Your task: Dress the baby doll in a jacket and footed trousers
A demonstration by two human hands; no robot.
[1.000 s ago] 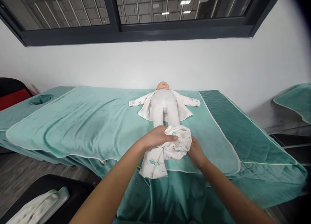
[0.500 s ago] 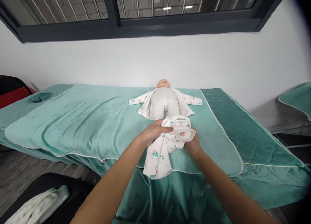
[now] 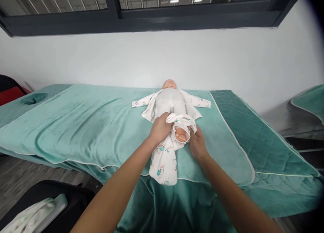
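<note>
A baby doll [image 3: 170, 99] lies on its back with its head toward the wall. An open white printed jacket [image 3: 198, 101] is on its arms and spread beneath its grey-white body. My left hand [image 3: 161, 127] grips the bunched edge of small white printed pants [image 3: 164, 165] at the doll's legs. On the other side, my right hand [image 3: 197, 142] pinches the same pants. The doll's foot [image 3: 180, 135] shows bare through a leg opening between my hands. One pant leg hangs flat toward me over the bed's front edge.
The bed carries a light green blanket [image 3: 101, 125] over a darker green quilted cover [image 3: 250, 132]. A black chair [image 3: 76, 199] at lower left holds folded cloth [image 3: 32, 212]. Behind the bed are a white wall [image 3: 162, 57] and a dark window frame [image 3: 197, 17].
My hands have moved slightly away from me, drawing the pants up around the doll's legs. The doll's foot has come into fuller view in the leg opening. The camera has tilted down a little.
</note>
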